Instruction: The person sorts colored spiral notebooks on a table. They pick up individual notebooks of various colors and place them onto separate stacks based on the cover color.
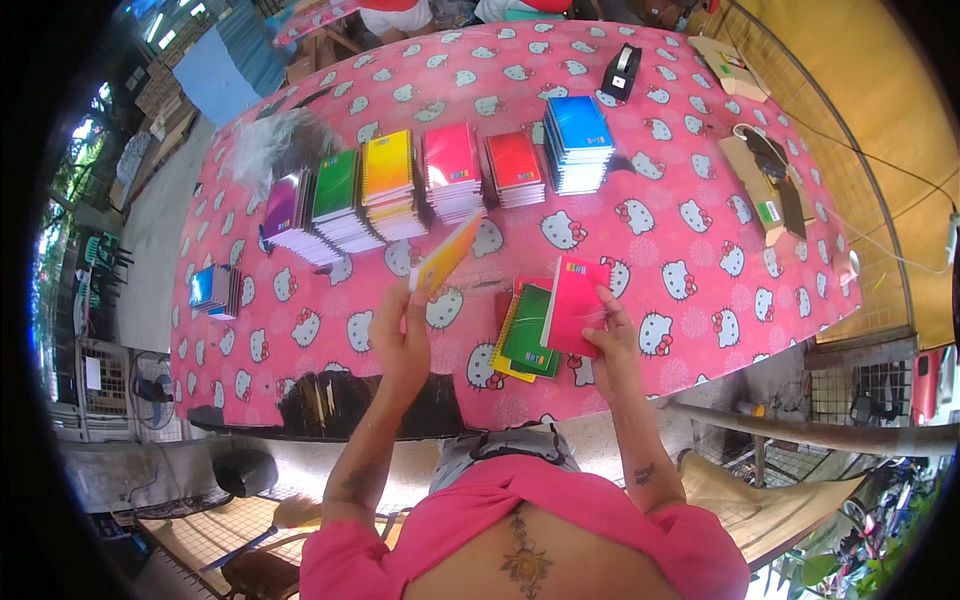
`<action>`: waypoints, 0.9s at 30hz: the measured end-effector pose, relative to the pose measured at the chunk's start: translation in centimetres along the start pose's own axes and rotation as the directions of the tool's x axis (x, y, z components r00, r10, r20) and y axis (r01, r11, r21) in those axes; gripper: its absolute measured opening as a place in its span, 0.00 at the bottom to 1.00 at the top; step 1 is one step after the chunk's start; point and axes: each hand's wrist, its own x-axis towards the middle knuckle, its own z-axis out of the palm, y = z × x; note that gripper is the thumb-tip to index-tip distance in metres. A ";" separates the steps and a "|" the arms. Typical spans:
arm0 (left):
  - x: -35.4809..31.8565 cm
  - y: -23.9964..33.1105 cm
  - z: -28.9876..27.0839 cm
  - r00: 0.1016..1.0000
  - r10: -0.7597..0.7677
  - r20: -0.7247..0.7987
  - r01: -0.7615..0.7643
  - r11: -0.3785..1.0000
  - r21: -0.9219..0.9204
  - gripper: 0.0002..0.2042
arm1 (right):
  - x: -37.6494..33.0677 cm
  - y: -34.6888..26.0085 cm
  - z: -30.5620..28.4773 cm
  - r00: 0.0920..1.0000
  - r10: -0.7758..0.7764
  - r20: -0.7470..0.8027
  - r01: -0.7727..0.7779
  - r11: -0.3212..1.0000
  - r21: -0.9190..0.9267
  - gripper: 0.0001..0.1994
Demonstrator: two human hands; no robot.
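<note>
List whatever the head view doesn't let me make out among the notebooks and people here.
In the head view:
- Far face of the yellow-orange notebook in the left hand: turned away from the camera.
- Most of the lower yellow notebook's cover: hidden by the green notebook above it.
- Lower covers in the purple stack: hidden by the top notebook.
- Upper bodies of the people beyond the table: cut off by the top edge.

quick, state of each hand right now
Left hand: closed, holding a yellow-orange notebook.
Right hand: closed, holding a pink notebook.
</note>
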 end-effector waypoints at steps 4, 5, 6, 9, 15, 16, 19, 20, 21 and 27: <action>-1.9 1.5 1.2 0.897 0.440 0.038 -0.434 0.860 0.268 0.09 | 0.2 -2.0 -0.3 0.993 -0.017 -0.118 0.031 0.993 0.117 0.28; -2.4 1.8 1.2 0.925 0.375 0.062 -0.378 0.888 0.262 0.11 | 0.4 -2.7 -0.3 0.994 -0.032 -0.106 0.046 0.991 0.128 0.26; -2.6 2.1 1.3 0.947 0.305 0.098 -0.320 0.914 0.249 0.14 | 0.2 -3.2 -0.4 0.993 -0.048 -0.110 0.063 0.988 0.141 0.24; -0.7 4.5 0.2 0.995 0.007 0.100 -0.021 0.990 0.139 0.11 | -0.3 0.1 -0.4 0.997 -0.049 -0.058 0.050 0.999 0.017 0.22; 2.4 6.9 1.3 0.827 -0.060 0.558 -0.282 0.815 0.506 0.11 | 0.1 7.3 -2.4 0.952 -0.239 0.191 0.264 0.323 -0.909 0.26; 2.5 6.8 2.5 0.732 -0.185 0.656 -0.339 0.736 0.585 0.13 | -0.1 7.8 -2.2 0.981 -0.171 0.090 0.163 0.476 -0.864 0.28; 1.6 4.9 5.4 0.696 0.148 0.703 -0.574 0.703 0.421 0.22 | 1.6 7.8 -3.2 0.958 -0.145 0.247 0.285 0.370 -0.884 0.29; 1.1 4.6 5.7 0.624 0.327 0.710 -0.713 0.610 0.347 0.26 | 1.9 8.0 -3.8 0.953 -0.142 0.268 0.302 0.369 -0.879 0.29; 0.3 3.9 6.0 0.516 0.485 0.707 -0.830 0.486 0.272 0.30 | 2.0 8.9 -5.1 0.954 -0.147 0.262 0.300 0.474 -0.828 0.29; -7.0 -7.6 5.6 0.491 0.381 0.783 -0.759 0.628 0.171 0.30 | 1.0 9.3 -3.9 0.986 -0.145 0.078 0.149 0.582 -0.799 0.40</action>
